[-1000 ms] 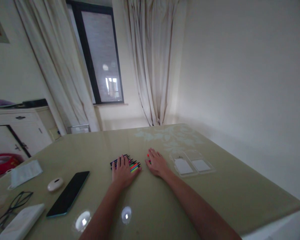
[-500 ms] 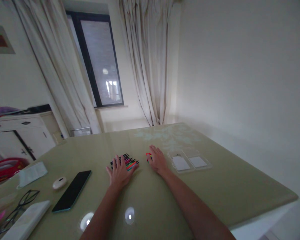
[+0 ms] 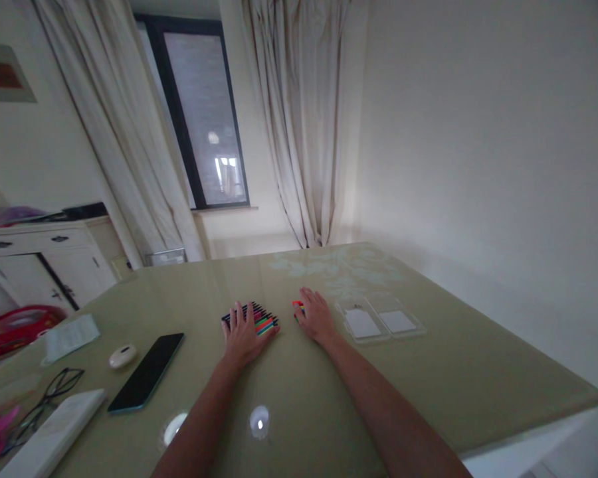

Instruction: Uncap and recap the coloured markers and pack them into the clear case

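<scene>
My left hand (image 3: 244, 337) lies over a row of slim coloured pens with dark tips (image 3: 265, 324) on the table. Its fingers are spread across them, with the thumb at the near right side of the row. To the right, my right hand (image 3: 315, 317) is cupped down on the table around small bright-coloured pieces (image 3: 298, 306). Red, yellow and green show between its thumb and fingers; the rest is hidden under the hand. Just right of that hand lies an open clear plastic case (image 3: 385, 325) with white inserts in both halves.
On the left side of the table (image 3: 299, 405) lie a black phone (image 3: 148, 372), a small white round case (image 3: 122, 356), glasses (image 3: 60, 387), a long white box (image 3: 54, 435) and a pale face mask (image 3: 72, 337). A wall (image 3: 478, 166) borders the right side.
My left fingers have drawn in a little around the pens, which lie more evenly in a row. My right hand stays on the coloured pieces. The view has shifted slightly.
</scene>
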`<state>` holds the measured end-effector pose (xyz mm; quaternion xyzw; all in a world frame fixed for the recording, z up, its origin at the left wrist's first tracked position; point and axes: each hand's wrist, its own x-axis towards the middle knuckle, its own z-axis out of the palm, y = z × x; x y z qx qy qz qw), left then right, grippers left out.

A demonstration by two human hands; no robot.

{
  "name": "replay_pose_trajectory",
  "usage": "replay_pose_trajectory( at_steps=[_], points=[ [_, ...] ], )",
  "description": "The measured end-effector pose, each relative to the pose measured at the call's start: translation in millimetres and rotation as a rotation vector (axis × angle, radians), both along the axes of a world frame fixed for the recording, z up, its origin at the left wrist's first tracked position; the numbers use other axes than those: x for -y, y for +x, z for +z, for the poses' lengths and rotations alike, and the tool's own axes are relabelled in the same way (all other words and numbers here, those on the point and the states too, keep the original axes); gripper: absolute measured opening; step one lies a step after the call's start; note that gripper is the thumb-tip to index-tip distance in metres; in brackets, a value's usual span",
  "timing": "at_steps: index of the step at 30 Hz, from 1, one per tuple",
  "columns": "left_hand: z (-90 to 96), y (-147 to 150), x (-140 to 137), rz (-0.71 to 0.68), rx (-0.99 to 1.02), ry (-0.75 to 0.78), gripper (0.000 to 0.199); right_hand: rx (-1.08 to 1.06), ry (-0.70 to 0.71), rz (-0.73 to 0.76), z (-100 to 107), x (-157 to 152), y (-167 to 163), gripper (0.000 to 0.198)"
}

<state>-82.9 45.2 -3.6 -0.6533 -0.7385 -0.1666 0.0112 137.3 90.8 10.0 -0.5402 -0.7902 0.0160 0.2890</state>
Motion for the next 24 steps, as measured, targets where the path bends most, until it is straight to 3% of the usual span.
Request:
replay_pose_trajectory(
  at_steps=[9,24],
  points=[
    [5.5,-12,-15,0.144,0.180,0.076,0.101,-0.003,0.001,-0.008,-4,-3,2,0.056],
    [-3.0,-22,-23,0.008,0.187,0.045,0.098,0.007,-0.029,-0.002,5,0,2,0.055]
  ],
)
